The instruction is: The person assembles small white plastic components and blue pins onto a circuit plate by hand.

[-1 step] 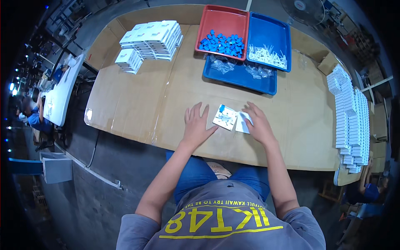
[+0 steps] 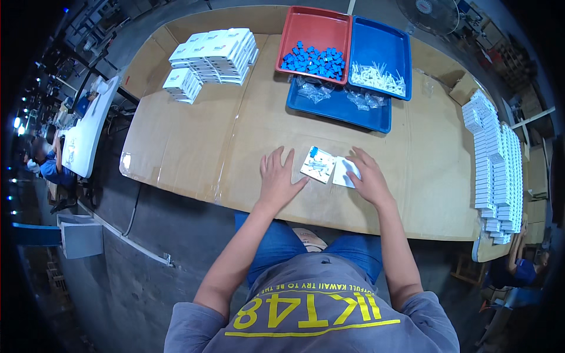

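In front of me on the cardboard-covered table lies a small flat white box [image 2: 318, 166], with a blue piece [image 2: 313, 151] at its far left corner. Thin light and dark shapes show across its face, too small to name. Right beside it is a plain white flat piece [image 2: 343, 172], perhaps a lid, partly under my right hand. My left hand [image 2: 278, 179] is open on the table, fingers spread, its thumb tip by the box's near left edge. Over the right edge of the white piece rests my right hand [image 2: 371, 178], fingers apart and a little bent, not closed around anything.
Beyond my hands stand a red tray [image 2: 315, 23] of small blue pieces, a blue tray [image 2: 379, 44] of white sticks, and a lower blue tray [image 2: 338, 115] with clear plastic bags. White boxes [image 2: 215, 53] are stacked far left, more boxes [image 2: 497, 165] at the right edge.
My right hand has shifted very slightly to the right and nearer to me. The left hand, the box and the white piece stay practically in place.
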A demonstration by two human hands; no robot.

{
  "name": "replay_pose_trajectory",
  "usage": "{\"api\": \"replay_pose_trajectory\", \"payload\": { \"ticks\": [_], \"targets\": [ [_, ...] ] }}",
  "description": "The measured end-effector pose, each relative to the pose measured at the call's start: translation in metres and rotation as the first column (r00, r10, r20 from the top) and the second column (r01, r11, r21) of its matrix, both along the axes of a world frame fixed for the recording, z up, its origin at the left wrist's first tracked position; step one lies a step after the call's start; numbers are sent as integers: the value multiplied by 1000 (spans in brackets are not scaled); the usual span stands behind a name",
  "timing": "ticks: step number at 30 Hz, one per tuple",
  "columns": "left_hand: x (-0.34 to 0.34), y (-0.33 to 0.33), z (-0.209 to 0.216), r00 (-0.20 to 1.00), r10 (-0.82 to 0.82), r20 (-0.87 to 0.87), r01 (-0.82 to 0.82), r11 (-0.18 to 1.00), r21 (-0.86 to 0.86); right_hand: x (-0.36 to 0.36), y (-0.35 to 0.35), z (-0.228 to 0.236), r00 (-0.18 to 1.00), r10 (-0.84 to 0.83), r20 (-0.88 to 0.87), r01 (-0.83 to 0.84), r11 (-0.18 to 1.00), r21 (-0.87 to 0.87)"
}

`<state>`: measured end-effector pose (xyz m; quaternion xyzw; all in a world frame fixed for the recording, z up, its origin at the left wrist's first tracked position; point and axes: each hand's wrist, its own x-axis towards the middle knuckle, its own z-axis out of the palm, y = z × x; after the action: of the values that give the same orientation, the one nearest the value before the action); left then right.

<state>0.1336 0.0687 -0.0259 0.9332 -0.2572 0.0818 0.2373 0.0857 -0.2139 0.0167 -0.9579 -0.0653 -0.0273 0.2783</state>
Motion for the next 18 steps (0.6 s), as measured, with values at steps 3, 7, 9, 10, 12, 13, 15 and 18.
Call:
{"api": "replay_pose_trajectory", "payload": {
  "ticks": [3, 7, 9, 10, 12, 13, 15, 18],
  "targets": [
    [-23, -22, 4, 991, 133, -21, -134, 988, -76, -21, -19, -5, 997, -4, -83, 6, 1000, 15],
    [-40, -52, 9, 979, 194, -62, -203, 961, -190, -27, -25, -15, 996, 39, -77, -35, 998, 50],
    [-41, -60, 5, 974, 219, -66, -228, 947, -227, -26, -24, -12, 995, 21, -101, -12, 996, 85],
    [-41, -63, 2, 968, 239, -71, -250, 931, -266, -26, -24, -11, 997, 29, -77, -26, 999, 47],
    [-41, -64, -2, 966, 250, -60, -257, 936, -241, -28, -24, -7, 998, 38, -54, -37, 999, 11],
    [-41, -64, -3, 965, 259, -50, -263, 940, -219, -29, -25, -4, 997, 35, -75, -34, 999, 15],
    [-43, -63, -3, 968, 249, -20, -248, 952, -181, -31, -27, -5, 995, 31, -96, -29, 999, 22],
    [-46, -64, -5, 971, 236, 36, -230, 964, -131, -34, -30, -9, 998, 32, -57, -31, 999, 12]
  ]
}}
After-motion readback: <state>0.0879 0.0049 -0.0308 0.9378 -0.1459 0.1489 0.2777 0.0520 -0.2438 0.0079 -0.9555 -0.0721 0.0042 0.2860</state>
